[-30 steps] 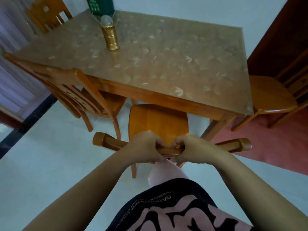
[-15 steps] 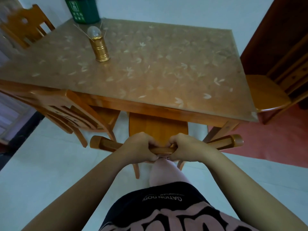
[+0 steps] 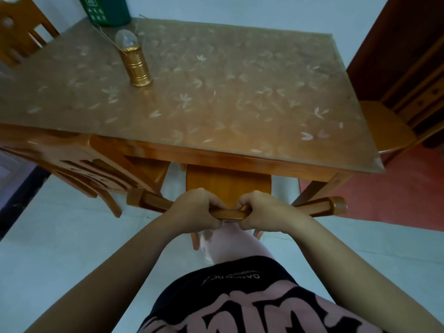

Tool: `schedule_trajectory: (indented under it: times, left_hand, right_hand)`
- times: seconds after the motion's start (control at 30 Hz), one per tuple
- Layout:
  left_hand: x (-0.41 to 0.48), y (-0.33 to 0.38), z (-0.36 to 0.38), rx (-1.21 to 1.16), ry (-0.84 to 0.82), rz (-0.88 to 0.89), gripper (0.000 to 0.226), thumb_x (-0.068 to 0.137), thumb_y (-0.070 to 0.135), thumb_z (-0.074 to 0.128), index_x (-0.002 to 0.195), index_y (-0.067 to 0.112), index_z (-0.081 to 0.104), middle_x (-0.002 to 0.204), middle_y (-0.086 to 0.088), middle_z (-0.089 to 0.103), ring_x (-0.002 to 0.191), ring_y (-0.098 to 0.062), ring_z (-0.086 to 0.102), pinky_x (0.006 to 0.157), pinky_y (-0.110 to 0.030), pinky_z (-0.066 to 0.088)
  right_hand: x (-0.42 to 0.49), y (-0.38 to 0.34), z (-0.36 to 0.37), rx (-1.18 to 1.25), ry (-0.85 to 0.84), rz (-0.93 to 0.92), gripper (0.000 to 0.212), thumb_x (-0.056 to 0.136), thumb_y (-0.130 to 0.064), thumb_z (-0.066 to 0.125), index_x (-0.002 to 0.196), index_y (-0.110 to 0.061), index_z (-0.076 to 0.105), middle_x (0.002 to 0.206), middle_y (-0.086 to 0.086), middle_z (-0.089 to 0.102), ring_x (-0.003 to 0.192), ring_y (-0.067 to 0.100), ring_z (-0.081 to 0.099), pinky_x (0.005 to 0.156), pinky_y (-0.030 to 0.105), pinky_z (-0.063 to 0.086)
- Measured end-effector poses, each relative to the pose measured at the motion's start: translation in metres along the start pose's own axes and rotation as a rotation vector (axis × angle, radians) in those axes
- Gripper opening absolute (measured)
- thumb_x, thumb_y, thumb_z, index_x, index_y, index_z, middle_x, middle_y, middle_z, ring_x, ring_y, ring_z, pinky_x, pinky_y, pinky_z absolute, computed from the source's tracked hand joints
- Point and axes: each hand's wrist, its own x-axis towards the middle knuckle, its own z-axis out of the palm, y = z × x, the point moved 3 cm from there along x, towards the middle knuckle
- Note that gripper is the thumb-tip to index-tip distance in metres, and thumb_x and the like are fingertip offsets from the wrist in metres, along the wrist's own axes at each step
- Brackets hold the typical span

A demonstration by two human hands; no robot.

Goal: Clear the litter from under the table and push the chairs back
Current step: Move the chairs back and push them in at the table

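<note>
An orange wooden chair (image 3: 228,186) is seen from above and behind, along two bare forearms. Its rounded top rail (image 3: 144,199) is gripped near the middle by both hands, set close together. The left hand (image 3: 194,209) is curled over the rail, with the fingers wrapped round its front. The right hand (image 3: 262,210) is clenched round the rail in the same way, just beside the left. A short piece of rail is shown between them.

The chair's seat is tucked partly beneath the near edge of a rectangular wooden desk (image 3: 240,157). The desk's top is covered by a clear sheet printed with pale leaves. On the far left part of the desk, a small gold metal lantern (image 3: 137,68) with a clear bulb on top is stood upright. Beyond it the lower part of a dark green bin (image 3: 105,8) is seen. Whether it is stood on the desk or behind it cannot be told.

A second orange chair with a carved back (image 3: 84,164) is placed at the desk's near left corner, just beside the gripped chair. The rounded seat of a third chair (image 3: 382,126) is seen at the desk's right side. Part of a fourth chair's back (image 3: 16,32) is seen at the far left. A dark brown wooden cabinet (image 3: 396,44) is stood at the right.

The pale floor (image 3: 60,236) is met on the right by a red floor area (image 3: 396,193). At the bottom, a black and pink printed shirt (image 3: 240,304) is shown. A pale pink trouser leg (image 3: 237,246) is seen just below the rail.
</note>
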Motion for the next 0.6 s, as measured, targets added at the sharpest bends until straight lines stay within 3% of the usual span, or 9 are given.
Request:
schedule_trajectory:
  times: [0.07, 0.13, 0.23, 0.33, 0.47, 0.6]
  left_hand:
    - [0.01, -0.001, -0.004, -0.006, 0.013, 0.007, 0.026, 0.074, 0.021, 0.068, 0.096, 0.034, 0.072, 0.08, 0.012, 0.069, 0.073, -0.009, 0.059, 0.067, -0.032, 0.053]
    - [0.02, -0.003, -0.012, -0.016, 0.017, 0.011, 0.024, 0.074, 0.021, 0.068, 0.095, 0.033, 0.072, 0.073, 0.014, 0.067, 0.064, -0.001, 0.058, 0.055, -0.018, 0.05]
    - [0.033, -0.009, -0.026, -0.039, -0.002, 0.0, 0.02, 0.076, 0.026, 0.068, 0.095, 0.03, 0.073, 0.072, 0.012, 0.067, 0.054, 0.007, 0.054, 0.039, -0.007, 0.039]
    - [0.043, -0.017, -0.04, -0.032, -0.001, -0.003, 0.019, 0.076, 0.028, 0.068, 0.095, 0.031, 0.072, 0.078, 0.01, 0.071, 0.06, 0.0, 0.059, 0.053, -0.021, 0.051]
    - [0.058, -0.03, -0.056, -0.006, -0.002, 0.002, 0.022, 0.075, 0.021, 0.068, 0.095, 0.029, 0.073, 0.078, 0.013, 0.071, 0.069, -0.004, 0.062, 0.063, -0.03, 0.056]
    - [0.068, -0.046, -0.069, 0.027, -0.006, -0.014, 0.023, 0.073, 0.022, 0.071, 0.092, 0.034, 0.073, 0.074, 0.021, 0.066, 0.07, -0.001, 0.061, 0.062, -0.022, 0.053]
  right_hand:
    - [0.009, 0.001, -0.008, -0.042, 0.023, 0.006, 0.018, 0.075, -0.022, 0.066, 0.071, -0.036, 0.054, 0.072, -0.01, 0.051, 0.067, 0.009, 0.051, 0.058, 0.025, 0.039]
    - [0.019, 0.0, -0.016, -0.072, 0.051, 0.007, 0.014, 0.075, -0.024, 0.065, 0.076, -0.035, 0.057, 0.071, -0.012, 0.051, 0.065, 0.007, 0.048, 0.055, 0.023, 0.032]
    - [0.035, -0.006, -0.028, -0.075, 0.057, 0.006, 0.011, 0.075, -0.025, 0.065, 0.083, -0.031, 0.061, 0.072, -0.011, 0.054, 0.069, 0.011, 0.053, 0.056, 0.023, 0.037]
    - [0.05, -0.012, -0.037, -0.05, 0.051, -0.002, 0.012, 0.075, -0.024, 0.065, 0.088, -0.026, 0.064, 0.08, -0.005, 0.062, 0.075, 0.018, 0.064, 0.064, 0.026, 0.048]
    - [0.069, -0.02, -0.044, -0.081, 0.06, -0.025, 0.012, 0.075, -0.022, 0.064, 0.084, -0.029, 0.06, 0.079, -0.006, 0.059, 0.077, 0.018, 0.059, 0.057, 0.023, 0.035]
    - [0.083, -0.03, -0.048, -0.081, 0.078, -0.025, 0.02, 0.075, -0.026, 0.063, 0.096, -0.027, 0.062, 0.085, -0.007, 0.057, 0.072, 0.015, 0.053, 0.065, 0.026, 0.04]
